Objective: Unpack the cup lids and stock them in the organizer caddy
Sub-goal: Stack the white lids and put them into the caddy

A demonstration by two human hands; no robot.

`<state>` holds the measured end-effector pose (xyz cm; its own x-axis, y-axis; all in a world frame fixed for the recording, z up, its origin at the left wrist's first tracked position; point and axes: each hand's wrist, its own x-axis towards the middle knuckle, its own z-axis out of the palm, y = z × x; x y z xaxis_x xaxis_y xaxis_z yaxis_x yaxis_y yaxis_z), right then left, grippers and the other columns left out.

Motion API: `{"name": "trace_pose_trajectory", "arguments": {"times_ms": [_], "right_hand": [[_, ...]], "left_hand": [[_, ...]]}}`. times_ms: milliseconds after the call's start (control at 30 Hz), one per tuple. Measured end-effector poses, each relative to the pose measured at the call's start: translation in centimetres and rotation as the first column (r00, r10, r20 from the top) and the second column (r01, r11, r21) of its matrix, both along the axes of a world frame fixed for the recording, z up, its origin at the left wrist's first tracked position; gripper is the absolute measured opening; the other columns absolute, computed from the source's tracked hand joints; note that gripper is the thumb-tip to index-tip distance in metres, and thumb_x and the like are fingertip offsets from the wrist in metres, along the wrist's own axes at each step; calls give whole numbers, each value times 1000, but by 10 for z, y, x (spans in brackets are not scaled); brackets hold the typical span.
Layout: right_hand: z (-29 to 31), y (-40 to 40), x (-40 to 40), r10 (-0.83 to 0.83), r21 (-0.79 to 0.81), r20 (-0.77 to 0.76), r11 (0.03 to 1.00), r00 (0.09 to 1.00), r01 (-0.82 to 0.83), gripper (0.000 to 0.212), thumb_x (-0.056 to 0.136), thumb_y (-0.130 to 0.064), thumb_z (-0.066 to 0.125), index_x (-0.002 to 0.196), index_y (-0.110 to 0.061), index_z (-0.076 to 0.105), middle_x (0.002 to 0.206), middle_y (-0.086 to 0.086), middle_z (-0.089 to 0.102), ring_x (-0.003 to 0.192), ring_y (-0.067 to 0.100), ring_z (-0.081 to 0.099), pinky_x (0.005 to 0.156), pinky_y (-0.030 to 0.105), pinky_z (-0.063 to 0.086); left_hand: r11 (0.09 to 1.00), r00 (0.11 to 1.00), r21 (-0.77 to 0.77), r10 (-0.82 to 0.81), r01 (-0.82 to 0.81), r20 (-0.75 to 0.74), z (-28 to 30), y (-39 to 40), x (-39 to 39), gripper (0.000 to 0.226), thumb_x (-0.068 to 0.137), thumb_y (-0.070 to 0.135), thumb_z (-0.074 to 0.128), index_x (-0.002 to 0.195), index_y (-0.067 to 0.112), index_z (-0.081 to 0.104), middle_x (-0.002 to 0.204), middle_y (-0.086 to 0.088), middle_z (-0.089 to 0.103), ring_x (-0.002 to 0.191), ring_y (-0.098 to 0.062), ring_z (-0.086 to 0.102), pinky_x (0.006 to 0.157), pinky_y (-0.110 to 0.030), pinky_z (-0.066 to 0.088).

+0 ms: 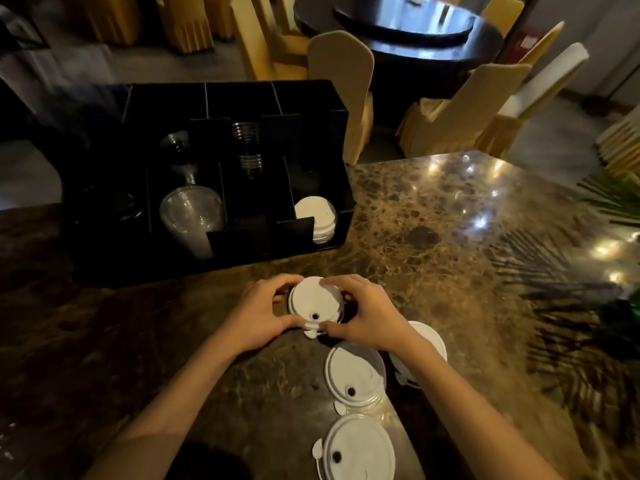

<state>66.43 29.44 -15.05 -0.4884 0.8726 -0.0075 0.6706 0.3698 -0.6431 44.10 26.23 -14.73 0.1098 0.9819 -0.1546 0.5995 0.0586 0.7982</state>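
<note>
Two hands meet on white lid stack point(314, 304) at mid surface point(450, 237): left hand point(260, 318) cups its left side, right hand point(363, 315) its right, fingers of both closed around stack. Three more lid piles near: one point(353, 375) just behind wrists, one point(360, 448) at near edge, one point(427, 344) under right forearm. Black caddy point(207, 174) far left; white lids point(317, 211) in its right front compartment, clear lids point(192, 209) further left.

Both hands point(263, 315) point(363, 315) fwd, fingers point(277, 284) curled inward, close together.
</note>
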Motion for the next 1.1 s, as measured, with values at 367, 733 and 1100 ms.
{"name": "trace_pose_trajectory", "arguments": {"times_ms": [367, 733, 1100], "right_hand": [[33, -53, 36, -62, 41, -64, 997, 996, 64, 73, 66, -45, 89, 132, -28, 63, 120, -9, 65, 109, 8, 59, 92, 31, 52], [23, -106, 55, -181, 37, -40, 982, 983, 183, 76, 63, -59, 81, 132, -33, 61, 118, -15, 61, 107, 3, 57, 91, 31, 54], [16, -113, 45, -145, 3, 152, 989, 978, 146, 85, 72, -53, 83, 146, -29, 50, 140, -1, 60, 127, 21, 54, 101, 36, 47]], "left_hand": [[991, 988, 39, -133, 130, 74, 23, -32, 20, 77, 70, 27, 91, 138, 33, 57, 138, 16, 61, 126, 2, 53, 109, -27, 45], [963, 965, 58, -263, 262, 5, 20, -59, 47, 76, 75, 19, 88, 143, 21, 55, 141, 7, 59, 127, -1, 54, 109, -23, 44], [960, 960, -26, -280, 280, 23, 5, -67, 52, 74, 79, 18, 84, 144, 27, 50, 137, 6, 58, 123, -6, 55, 101, -28, 53]]}}
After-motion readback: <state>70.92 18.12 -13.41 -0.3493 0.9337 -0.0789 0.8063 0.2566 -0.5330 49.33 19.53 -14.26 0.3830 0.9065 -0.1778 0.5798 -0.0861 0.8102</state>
